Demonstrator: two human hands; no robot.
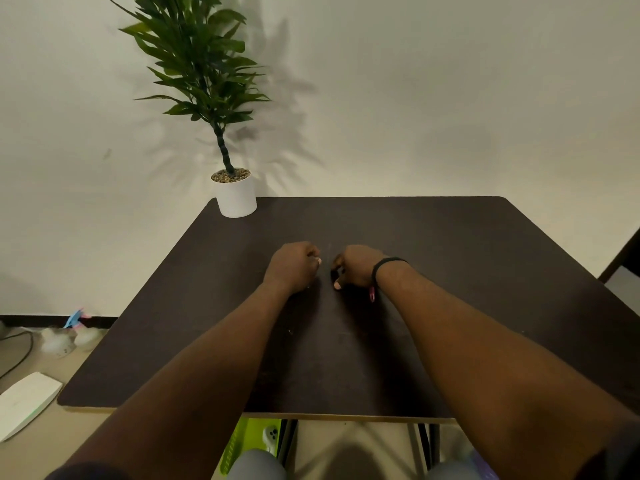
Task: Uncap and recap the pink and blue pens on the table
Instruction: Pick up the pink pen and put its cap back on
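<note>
My right hand [356,268] is closed in a fist at the middle of the dark table [485,271]. The end of a pink pen [372,294] sticks out below the heel of that hand, near a black wristband. The rest of the pen is hidden inside the fist. My left hand [294,266] is also curled shut, a small gap to the left of the right hand. Its fingers hide whatever may be inside. I see no blue pen anywhere on the table.
A white pot with a green plant [236,195] stands at the table's far left corner. On the floor to the left lie a white flat object [24,403], cables and small toys [69,336]. A green box [251,438] sits under the table.
</note>
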